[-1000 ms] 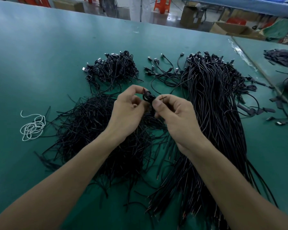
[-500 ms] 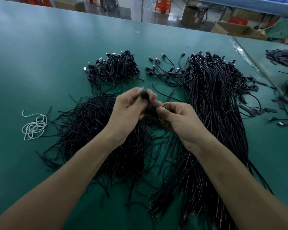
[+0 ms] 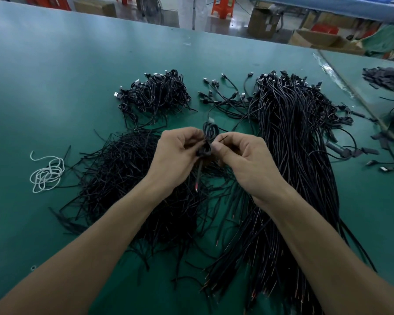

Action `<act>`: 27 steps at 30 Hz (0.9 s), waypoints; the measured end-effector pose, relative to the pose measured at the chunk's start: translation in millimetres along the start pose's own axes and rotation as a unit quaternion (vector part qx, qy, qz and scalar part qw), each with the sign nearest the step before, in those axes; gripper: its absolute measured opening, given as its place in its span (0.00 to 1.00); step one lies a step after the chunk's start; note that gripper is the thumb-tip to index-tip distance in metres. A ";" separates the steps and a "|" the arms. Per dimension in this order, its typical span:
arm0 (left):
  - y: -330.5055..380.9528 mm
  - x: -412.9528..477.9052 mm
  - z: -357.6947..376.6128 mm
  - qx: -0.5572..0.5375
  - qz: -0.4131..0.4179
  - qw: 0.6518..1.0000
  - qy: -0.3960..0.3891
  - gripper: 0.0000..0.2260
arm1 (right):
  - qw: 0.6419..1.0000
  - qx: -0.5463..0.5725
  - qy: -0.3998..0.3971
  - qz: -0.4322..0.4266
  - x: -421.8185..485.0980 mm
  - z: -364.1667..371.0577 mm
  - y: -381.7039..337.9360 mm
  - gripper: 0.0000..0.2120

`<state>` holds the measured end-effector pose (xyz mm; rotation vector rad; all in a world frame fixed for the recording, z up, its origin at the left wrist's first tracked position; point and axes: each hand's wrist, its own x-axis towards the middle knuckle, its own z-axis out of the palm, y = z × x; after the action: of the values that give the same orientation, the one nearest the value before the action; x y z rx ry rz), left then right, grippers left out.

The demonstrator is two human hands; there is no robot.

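Both hands on one coiled cable
I see my left hand (image 3: 178, 160) gripping the coiled cable (image 3: 208, 137); my right hand (image 3: 248, 164) pinches its tie (image 3: 222, 139).

A green-topped work table (image 3: 55, 76) fills most of the frame. A second green table (image 3: 348, 64) butts against it at the right edge. Along the top, a glossy grey floor (image 3: 234, 23) carries cardboard boxes (image 3: 261, 22), orange plastic stools (image 3: 221, 6) and, at upper right, possibly a blue-topped bench (image 3: 328, 4).
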<state>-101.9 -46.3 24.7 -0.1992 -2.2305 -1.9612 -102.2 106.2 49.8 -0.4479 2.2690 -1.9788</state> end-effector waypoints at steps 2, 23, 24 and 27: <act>5.5 1.7 -2.3 -0.064 -0.012 0.998 -0.012 0.11 | 0.999 0.000 0.008 0.035 0.8 -1.7 3.4 0.07; 1.6 -5.5 -8.2 0.207 0.109 0.968 -0.090 0.03 | 0.992 -0.049 0.113 -0.021 4.7 -0.6 15.4 0.08; 0.3 -4.9 -7.0 0.245 0.111 0.959 -0.090 0.03 | 0.991 -0.048 0.118 -0.028 5.1 -0.2 14.6 0.08; -0.5 -2.7 -5.3 0.185 0.007 0.977 -0.105 0.13 | 0.993 -0.044 0.104 -0.047 6.5 -0.2 10.3 0.09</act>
<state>-99.2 -51.5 24.4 -0.3849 -2.6681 -1.5391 -110.0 105.7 40.5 -0.3791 2.5120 -2.0632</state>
